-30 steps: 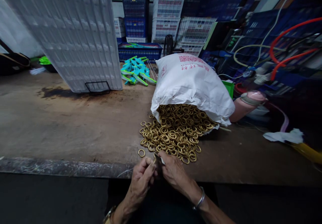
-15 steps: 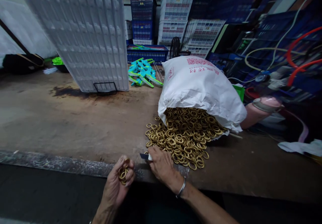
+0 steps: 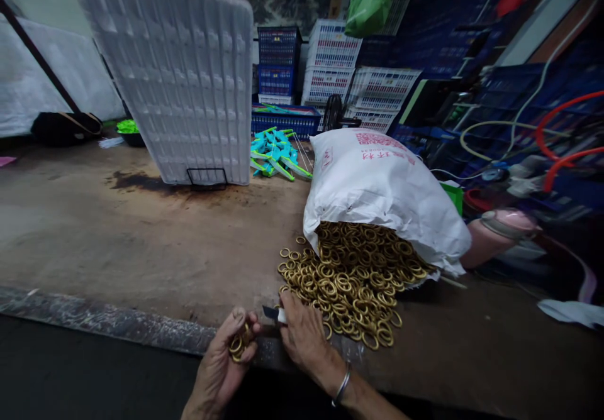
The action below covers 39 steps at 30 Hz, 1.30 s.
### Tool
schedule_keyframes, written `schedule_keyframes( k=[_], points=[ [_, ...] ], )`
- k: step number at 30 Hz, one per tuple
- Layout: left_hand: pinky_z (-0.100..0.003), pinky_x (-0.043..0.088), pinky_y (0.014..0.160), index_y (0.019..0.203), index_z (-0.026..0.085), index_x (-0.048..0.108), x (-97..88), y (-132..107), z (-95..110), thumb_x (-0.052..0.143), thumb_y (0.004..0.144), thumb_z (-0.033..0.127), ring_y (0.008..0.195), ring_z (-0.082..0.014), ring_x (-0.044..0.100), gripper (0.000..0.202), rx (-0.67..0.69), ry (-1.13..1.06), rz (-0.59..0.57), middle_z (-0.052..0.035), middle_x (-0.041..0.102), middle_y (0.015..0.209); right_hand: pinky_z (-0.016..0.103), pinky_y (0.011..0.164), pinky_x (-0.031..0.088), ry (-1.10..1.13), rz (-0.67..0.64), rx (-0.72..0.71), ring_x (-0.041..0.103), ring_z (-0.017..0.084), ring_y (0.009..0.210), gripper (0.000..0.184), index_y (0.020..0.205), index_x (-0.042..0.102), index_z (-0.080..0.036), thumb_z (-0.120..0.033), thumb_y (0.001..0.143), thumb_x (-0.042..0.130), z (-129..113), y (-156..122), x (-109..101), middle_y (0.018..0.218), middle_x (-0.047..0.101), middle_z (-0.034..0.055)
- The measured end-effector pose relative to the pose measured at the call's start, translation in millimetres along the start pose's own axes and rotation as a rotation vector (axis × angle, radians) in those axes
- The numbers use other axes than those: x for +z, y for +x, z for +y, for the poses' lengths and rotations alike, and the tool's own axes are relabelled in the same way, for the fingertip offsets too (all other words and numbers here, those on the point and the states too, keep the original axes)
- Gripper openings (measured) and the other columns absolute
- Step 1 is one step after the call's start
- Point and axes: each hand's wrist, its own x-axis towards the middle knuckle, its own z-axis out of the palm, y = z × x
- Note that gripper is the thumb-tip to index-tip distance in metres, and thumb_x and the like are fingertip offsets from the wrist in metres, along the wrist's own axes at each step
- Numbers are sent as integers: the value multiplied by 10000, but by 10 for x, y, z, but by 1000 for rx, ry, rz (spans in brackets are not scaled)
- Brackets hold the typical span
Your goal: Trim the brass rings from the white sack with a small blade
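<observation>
My left hand (image 3: 231, 351) is closed around several brass-coloured rings (image 3: 240, 342) just over the front edge of the table. In my right hand (image 3: 309, 338) is a small knife (image 3: 271, 312), its dark blade pointing left toward my left hand; most of its pale handle is hidden by my fingers. The right fingers are at the near-left edge of a loose heap of rings (image 3: 353, 288); whether they also touch rings I cannot tell. This heap spills from the mouth of a white woven sack (image 3: 377, 175) lying on its side.
A clear ribbed plastic panel (image 3: 189, 80) stands upright in a black wire stand (image 3: 207, 178) on the wooden table (image 3: 141, 237). Turquoise and green plastic pieces (image 3: 278, 153) lie behind the sack. A pink bottle (image 3: 500, 234) is at right. Stacked crates (image 3: 330, 61) fill the back.
The view has tilted up, so table things appear lower. My left hand has come slightly nearer the knife blade and still holds rings. My right hand keeps the knife beside the heap.
</observation>
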Motion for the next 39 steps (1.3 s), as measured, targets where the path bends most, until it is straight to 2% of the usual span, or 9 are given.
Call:
schedule_keyframes(
  k=[5,11,15,19,24,27,30,34,39],
  points=[
    [-133,342,388,786,147,571,6,23,-48,730,612,124,617,-97,581,237,-11,12,-37,-8,589,724,251,679,345,207,71,-49,526,161,785,358,917,524,-207,-4,642,419,88,-3,-13,877,579,21],
    [-144,357,410,778,150,562,86,48,-197,725,619,127,641,-115,612,229,-111,6,-30,-19,607,746,222,670,389,507,144,-116,535,136,746,161,866,563,-206,-123,781,453,225,-50,-189,813,592,15],
    [-145,360,412,775,151,560,167,32,-329,727,642,198,638,-112,613,218,-156,61,-56,-23,614,772,225,628,408,553,193,-104,539,136,683,157,830,583,-202,-210,836,427,356,-143,-237,734,590,13],
    [-140,353,395,842,162,569,280,-8,-440,725,652,268,623,-110,605,267,-178,201,-120,-22,608,787,245,658,424,555,227,-108,557,154,734,188,892,599,-205,-206,843,418,435,-245,-295,791,605,35],
    [-133,319,352,791,136,573,400,-38,-567,672,702,357,539,-84,544,258,-177,366,-243,-12,560,705,248,645,408,509,170,-145,533,152,713,181,851,615,-209,-166,821,441,424,-342,-377,776,590,35],
    [-127,280,339,751,139,551,435,-46,-627,680,686,375,479,-62,485,276,-171,395,-232,16,517,621,237,645,395,555,153,-139,520,139,702,181,815,616,-201,-181,837,437,418,-363,-395,761,582,29],
    [-130,240,336,707,148,525,452,-53,-661,672,681,413,425,-45,419,305,-119,466,-205,33,498,564,230,648,390,659,143,-83,512,130,700,194,791,604,-192,-250,859,432,422,-363,-402,743,574,20],
    [-158,226,338,686,158,542,463,-50,-674,614,725,446,342,-38,341,300,57,731,-166,44,499,477,213,587,373,814,39,72,469,110,620,296,701,546,-177,-387,864,416,417,-353,-417,644,522,-15],
    [-194,367,478,692,159,627,468,-42,-678,610,744,354,458,-83,457,203,340,909,-203,9,566,543,203,517,334,1013,-69,212,406,84,515,378,632,475,-175,-466,857,389,413,-360,-353,545,451,-44]
  ],
)
